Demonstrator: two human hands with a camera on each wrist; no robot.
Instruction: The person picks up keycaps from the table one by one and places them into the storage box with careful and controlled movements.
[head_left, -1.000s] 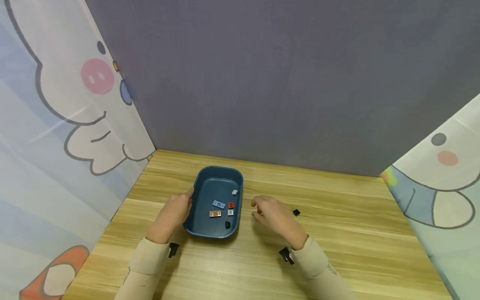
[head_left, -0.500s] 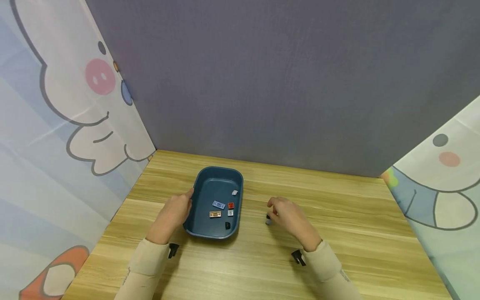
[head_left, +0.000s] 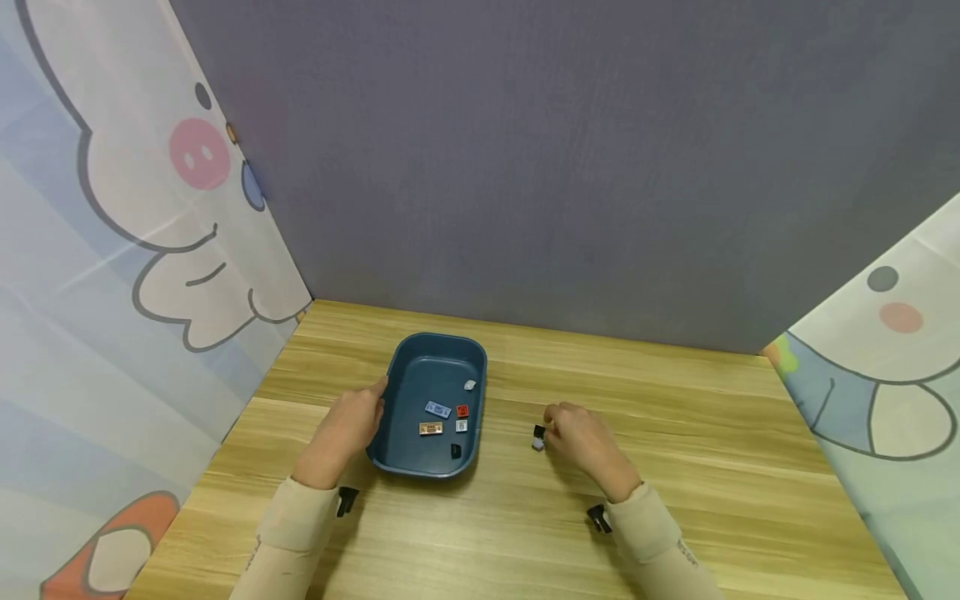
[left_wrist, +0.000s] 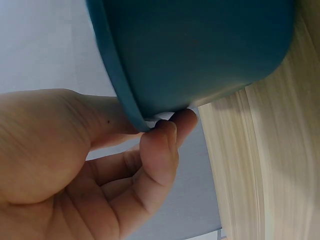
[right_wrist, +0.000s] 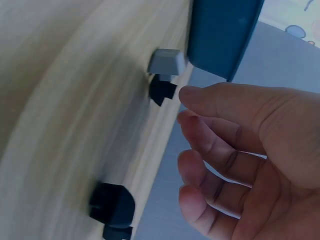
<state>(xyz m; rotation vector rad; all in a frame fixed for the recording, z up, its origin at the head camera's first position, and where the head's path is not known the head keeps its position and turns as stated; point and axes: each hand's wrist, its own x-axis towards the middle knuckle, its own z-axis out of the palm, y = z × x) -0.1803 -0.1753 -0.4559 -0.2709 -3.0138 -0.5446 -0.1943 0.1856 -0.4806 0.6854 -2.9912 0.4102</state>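
Note:
In the head view my left hand (head_left: 347, 432) grips the left rim of a dark blue tray (head_left: 408, 354). The left wrist view shows the thumb over the tray rim (left_wrist: 112, 65) and curled fingers beneath it. My right hand (head_left: 587, 442) is right of the tray, fingers loosely curled with nothing between them. Just left of its fingertips lie a small black piece (head_left: 539, 431) and a small grey block (head_left: 537, 444), close together. In the right wrist view, the grey block (right_wrist: 166, 62) has sloped sides and adjoins the black piece (right_wrist: 161, 90).
Inside the tray lie a white piece (head_left: 469, 385), a blue printed tile (head_left: 438, 409), a tan printed tile (head_left: 431, 428), a red square (head_left: 462, 411), a white square (head_left: 461, 426) and a black piece (head_left: 455, 451). Another black piece (right_wrist: 112, 205) stands on the wooden table (head_left: 712, 433).
My right hand has moved right, away from the tray. The grey block and black piece now show on the table beside its fingertips. My left hand and the tray have not moved.

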